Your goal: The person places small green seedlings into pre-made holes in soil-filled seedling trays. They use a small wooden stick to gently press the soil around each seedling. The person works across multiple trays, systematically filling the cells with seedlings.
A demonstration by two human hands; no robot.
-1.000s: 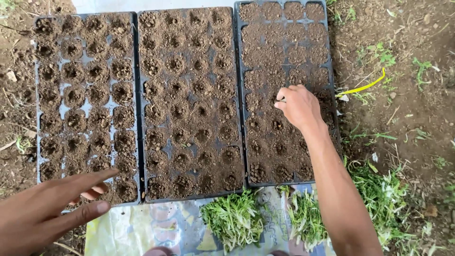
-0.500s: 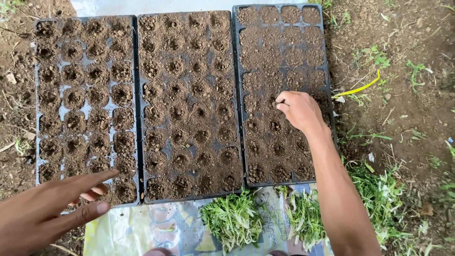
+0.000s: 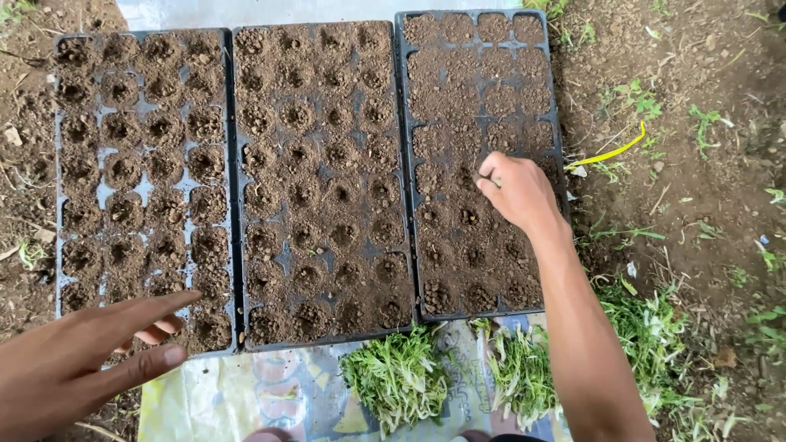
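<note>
My right hand [image 3: 520, 190] rests on the right seed tray [image 3: 483, 106], fingers curled and pressing into a soil cell near its middle; I cannot tell if they pinch something. My left hand [image 3: 90, 352] hovers open, fingers spread, at the near corner of the left tray [image 3: 139, 164]. Two bunches of green seedlings [image 3: 401, 376] lie on a plastic sheet [image 3: 246, 393] just below the trays, within easy reach, between my arms.

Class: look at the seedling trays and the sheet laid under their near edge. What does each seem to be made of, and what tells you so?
Seedling trays: probably thin moulded black plastic, with a slight sheen on the narrow ribs between the soil-filled cells. Sheet: seemingly a printed plastic sack or film, pale and colourful, glossy and wrinkled; its weave cannot be made out. The bundles of green seedlings lie on it.
</note>
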